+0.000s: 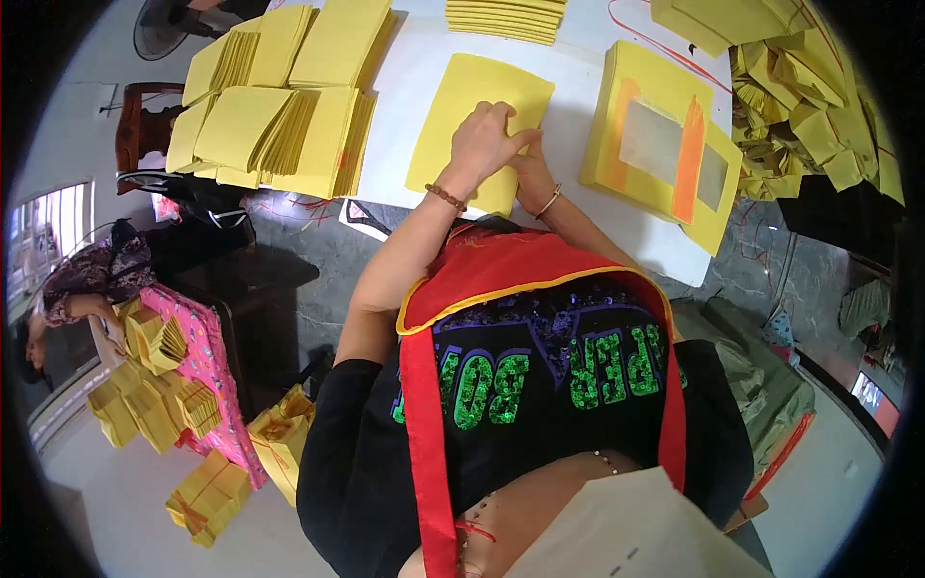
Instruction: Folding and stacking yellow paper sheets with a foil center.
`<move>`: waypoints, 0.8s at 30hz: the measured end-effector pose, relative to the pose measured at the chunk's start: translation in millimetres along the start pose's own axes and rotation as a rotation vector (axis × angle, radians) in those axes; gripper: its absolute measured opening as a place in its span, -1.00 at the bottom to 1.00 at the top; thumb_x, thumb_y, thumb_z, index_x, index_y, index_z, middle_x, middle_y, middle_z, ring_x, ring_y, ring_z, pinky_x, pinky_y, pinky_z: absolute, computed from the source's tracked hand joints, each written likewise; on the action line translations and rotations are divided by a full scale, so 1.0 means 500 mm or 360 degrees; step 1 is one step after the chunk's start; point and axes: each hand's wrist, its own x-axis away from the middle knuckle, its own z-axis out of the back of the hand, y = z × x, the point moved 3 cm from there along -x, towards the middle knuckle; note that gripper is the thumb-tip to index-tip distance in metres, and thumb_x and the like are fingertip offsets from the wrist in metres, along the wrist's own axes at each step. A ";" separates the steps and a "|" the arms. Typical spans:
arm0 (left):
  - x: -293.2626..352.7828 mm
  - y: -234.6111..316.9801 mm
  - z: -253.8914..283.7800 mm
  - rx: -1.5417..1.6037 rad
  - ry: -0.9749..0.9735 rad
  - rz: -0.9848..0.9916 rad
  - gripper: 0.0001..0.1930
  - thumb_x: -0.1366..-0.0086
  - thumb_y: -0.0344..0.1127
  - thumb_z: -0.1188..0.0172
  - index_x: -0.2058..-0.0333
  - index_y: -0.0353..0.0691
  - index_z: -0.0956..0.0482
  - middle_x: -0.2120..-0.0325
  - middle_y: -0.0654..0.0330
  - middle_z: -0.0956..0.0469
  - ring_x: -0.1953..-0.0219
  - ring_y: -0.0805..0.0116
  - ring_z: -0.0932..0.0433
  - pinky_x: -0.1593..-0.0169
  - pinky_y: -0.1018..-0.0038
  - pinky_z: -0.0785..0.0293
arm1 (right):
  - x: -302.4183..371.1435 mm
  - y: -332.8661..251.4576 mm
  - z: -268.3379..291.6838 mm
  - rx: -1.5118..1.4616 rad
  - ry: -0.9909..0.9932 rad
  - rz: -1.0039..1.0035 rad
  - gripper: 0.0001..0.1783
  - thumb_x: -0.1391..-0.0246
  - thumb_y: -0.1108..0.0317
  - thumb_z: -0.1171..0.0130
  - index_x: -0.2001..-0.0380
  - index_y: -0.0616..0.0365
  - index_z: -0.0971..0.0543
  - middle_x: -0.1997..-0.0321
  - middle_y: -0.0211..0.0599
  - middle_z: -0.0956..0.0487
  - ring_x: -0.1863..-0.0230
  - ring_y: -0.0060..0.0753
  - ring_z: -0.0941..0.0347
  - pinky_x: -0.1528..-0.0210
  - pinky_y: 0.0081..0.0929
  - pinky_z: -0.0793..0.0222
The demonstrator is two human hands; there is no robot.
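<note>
A yellow paper sheet (441, 120) lies flat on the white table in front of me. My left hand (479, 144), with a beaded bracelet at the wrist, rests over its middle, fingers bent and pressed together against the paper. Close beside it, my right hand (533, 175) wears a bangle and grips near the sheet's right edge, thumb up against the left hand. The right fingertips are partly hidden. To the right lies a thick yellow paper stack (602, 144) with orange strips and a grey, window-like patch on top.
Fanned yellow paper stacks (241, 125) cover the table's left side. Another stack (506, 19) sits at the far edge. Tied yellow bundles (819, 125) pile up at the right. At the left, another person's arm (92, 308) reaches beside a pink-covered table (217, 385) with yellow bundles.
</note>
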 end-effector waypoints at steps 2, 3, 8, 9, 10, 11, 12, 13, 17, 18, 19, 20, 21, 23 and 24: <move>-0.002 0.009 0.003 -0.0068 -0.0006 0.0010 -0.43 0.02 0.08 -0.16 0.20 -0.33 -0.45 0.39 0.01 -0.44 0.32 0.15 -0.46 0.25 0.37 -0.38 | 0.015 -0.015 -0.009 0.0084 -0.0051 -0.0010 -0.13 0.22 0.60 -0.07 -0.13 -0.02 0.13 -0.07 -0.24 -0.17 -0.09 -0.31 -0.17 0.02 -0.40 -0.30; -0.003 0.007 0.000 -0.0070 -0.0012 0.0005 -0.43 0.02 0.08 -0.16 0.20 -0.33 -0.45 0.39 0.01 -0.44 0.32 0.15 -0.46 0.25 0.37 -0.38 | 0.021 -0.023 -0.018 0.0176 -0.0111 -0.0022 -0.13 0.21 0.60 -0.07 -0.13 -0.02 0.14 -0.07 -0.22 -0.16 -0.11 -0.32 -0.15 -0.01 -0.40 -0.28; -0.008 0.008 -0.001 -0.0178 -0.0005 -0.0073 -0.45 -0.01 0.06 -0.13 0.17 -0.31 -0.44 0.34 -0.04 -0.45 0.33 0.09 -0.47 0.24 0.33 -0.39 | 0.030 -0.036 -0.018 0.0052 -0.0264 -0.0023 -0.16 0.21 0.59 -0.07 -0.13 -0.02 0.09 -0.10 -0.28 -0.15 -0.13 -0.35 -0.13 -0.10 -0.38 -0.17; -0.007 0.006 -0.002 -0.0182 -0.0011 -0.0074 -0.45 -0.01 0.06 -0.13 0.17 -0.31 -0.44 0.34 -0.04 -0.45 0.33 0.09 -0.47 0.24 0.33 -0.39 | 0.034 -0.040 -0.021 -0.0125 -0.0340 -0.0099 -0.17 0.20 0.58 -0.07 -0.13 -0.02 0.08 -0.12 -0.30 -0.14 -0.14 -0.36 -0.13 -0.12 -0.36 -0.15; -0.007 0.002 -0.004 -0.0193 0.0018 -0.0111 -0.48 -0.03 0.03 -0.12 0.19 -0.31 -0.45 0.35 -0.05 -0.46 0.33 0.09 -0.47 0.25 0.32 -0.39 | 0.034 -0.037 -0.018 -0.0132 -0.0337 -0.0098 -0.17 0.20 0.58 -0.07 -0.13 -0.02 0.08 -0.12 -0.30 -0.14 -0.14 -0.36 -0.13 -0.12 -0.36 -0.15; -0.005 0.001 -0.006 -0.0203 0.0045 -0.0151 -0.52 -0.05 0.01 -0.11 0.20 -0.31 -0.47 0.36 -0.06 -0.47 0.33 0.08 -0.48 0.25 0.31 -0.39 | 0.033 -0.034 -0.015 -0.0258 -0.0389 -0.0075 -0.25 0.12 0.54 0.02 -0.15 -0.04 0.07 -0.13 -0.31 -0.14 -0.14 -0.34 -0.13 -0.13 -0.33 -0.14; -0.006 -0.003 -0.009 -0.0207 0.0038 -0.0154 -0.52 -0.05 0.01 -0.11 0.20 -0.31 -0.47 0.36 -0.06 -0.47 0.33 0.08 -0.48 0.25 0.31 -0.39 | 0.032 -0.031 -0.011 -0.0384 -0.0441 -0.0051 -0.32 0.03 0.51 0.12 -0.17 -0.07 0.06 -0.15 -0.32 -0.13 -0.15 -0.32 -0.14 -0.13 -0.30 -0.14; -0.007 -0.007 -0.010 -0.0111 0.0066 -0.0172 -0.54 -0.06 -0.02 -0.11 0.22 -0.32 -0.48 0.38 -0.06 -0.47 0.33 0.08 -0.48 0.26 0.31 -0.39 | 0.028 -0.028 -0.002 -0.0390 -0.0436 -0.0048 -0.32 0.03 0.51 0.12 -0.17 -0.07 0.06 -0.15 -0.32 -0.13 -0.15 -0.32 -0.14 -0.13 -0.30 -0.14; -0.011 -0.039 -0.017 0.0151 0.0081 -0.0215 -0.56 -0.06 -0.02 -0.09 0.24 -0.30 -0.50 0.36 -0.10 -0.46 0.33 0.02 -0.48 0.26 0.31 -0.41 | 0.020 -0.033 -0.002 -0.0629 -0.0518 -0.0129 -0.49 -0.12 0.21 0.24 -0.15 -0.05 -0.02 -0.18 -0.31 -0.10 -0.18 -0.33 -0.09 -0.16 -0.31 -0.08; -0.009 -0.032 -0.012 0.0149 0.0077 -0.0211 -0.56 -0.06 -0.02 -0.09 0.24 -0.30 -0.50 0.36 -0.10 -0.46 0.33 0.02 -0.48 0.26 0.31 -0.41 | 0.020 -0.044 -0.013 -0.0594 -0.0534 -0.0136 -0.48 -0.15 0.06 0.24 -0.13 -0.01 -0.04 -0.18 -0.30 -0.09 -0.20 -0.34 -0.06 -0.17 -0.32 -0.05; -0.009 -0.026 -0.008 0.0092 0.0043 -0.0132 -0.58 -0.09 -0.03 -0.05 0.26 -0.31 -0.50 0.36 -0.11 -0.47 0.32 0.01 -0.48 0.26 0.31 -0.41 | 0.022 -0.050 -0.030 -0.0598 -0.0533 -0.0140 -0.48 -0.15 0.06 0.24 -0.13 -0.01 -0.04 -0.18 -0.30 -0.09 -0.20 -0.34 -0.06 -0.17 -0.32 -0.05; -0.010 -0.017 0.001 0.0036 0.0015 -0.0054 -0.59 -0.12 -0.04 -0.01 0.28 -0.32 -0.51 0.36 -0.13 -0.47 0.31 0.00 -0.48 0.26 0.31 -0.41 | 0.025 -0.060 -0.053 -0.0602 -0.0519 -0.0088 -0.40 -0.13 -0.07 0.32 -0.16 -0.03 0.01 -0.21 -0.29 -0.06 -0.22 -0.34 0.00 -0.20 -0.30 0.02; -0.010 -0.006 0.011 0.0034 0.0019 -0.0049 -0.59 -0.12 -0.04 -0.01 0.28 -0.32 -0.51 0.36 -0.13 -0.47 0.31 0.00 -0.48 0.26 0.31 -0.41 | 0.029 -0.068 -0.067 -0.0605 -0.0506 -0.0036 -0.32 -0.12 -0.20 0.40 -0.19 -0.04 0.06 -0.23 -0.29 -0.02 -0.25 -0.33 0.05 -0.22 -0.27 0.10; -0.009 0.007 0.023 -0.0101 -0.0179 -0.0024 -0.58 -0.14 -0.07 -0.02 0.31 -0.40 -0.47 0.45 -0.08 -0.50 0.40 0.12 -0.51 0.32 0.35 -0.40 | 0.037 -0.072 -0.078 -0.0551 -0.0471 -0.0138 -0.27 -0.09 -0.25 0.51 -0.22 -0.08 0.14 -0.27 -0.27 0.04 -0.26 -0.29 0.07 -0.22 -0.22 0.10; -0.009 0.006 0.029 -0.0103 -0.0167 -0.0019 -0.58 -0.14 -0.07 -0.02 0.31 -0.40 -0.47 0.45 -0.08 -0.50 0.40 0.12 -0.51 0.32 0.35 -0.40 | 0.041 -0.071 -0.083 -0.0496 -0.0431 -0.0235 -0.23 -0.07 -0.30 0.62 -0.24 -0.11 0.21 -0.30 -0.25 0.10 -0.28 -0.24 0.09 -0.22 -0.16 0.09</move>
